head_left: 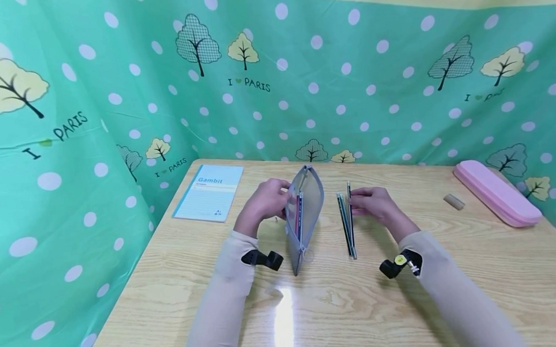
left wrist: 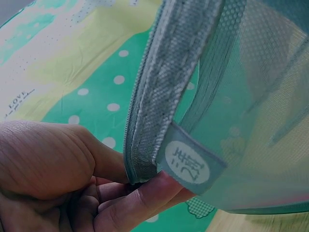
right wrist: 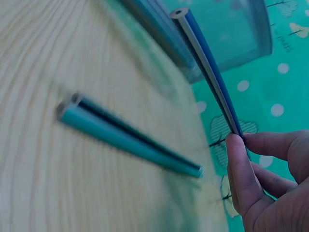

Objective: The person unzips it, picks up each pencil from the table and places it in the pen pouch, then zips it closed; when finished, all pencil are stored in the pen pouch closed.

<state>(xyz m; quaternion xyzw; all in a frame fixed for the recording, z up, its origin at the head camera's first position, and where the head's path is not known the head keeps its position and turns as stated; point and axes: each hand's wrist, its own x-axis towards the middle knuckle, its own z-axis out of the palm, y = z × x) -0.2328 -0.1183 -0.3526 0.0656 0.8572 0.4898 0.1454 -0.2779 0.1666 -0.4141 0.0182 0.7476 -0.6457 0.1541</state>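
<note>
Right wrist view: a dark striped pencil (right wrist: 207, 67) is pinched near one end between thumb and fingers of the right hand (right wrist: 277, 191), its long free length jutting past the fingertips; with so little gripped, a knock could swivel it loose. Two more pencils (right wrist: 125, 137) lie on the table (head_left: 341, 306) just left of those fingers, where a low sweep might roll them. Farther left, the left hand (head_left: 269, 199) pinches the edge of a mesh pouch (head_left: 313, 198), its mouth gaping; should thumb or fingers slacken, the pouch could tip and shift the pencils inside (head_left: 299, 217).
</note>
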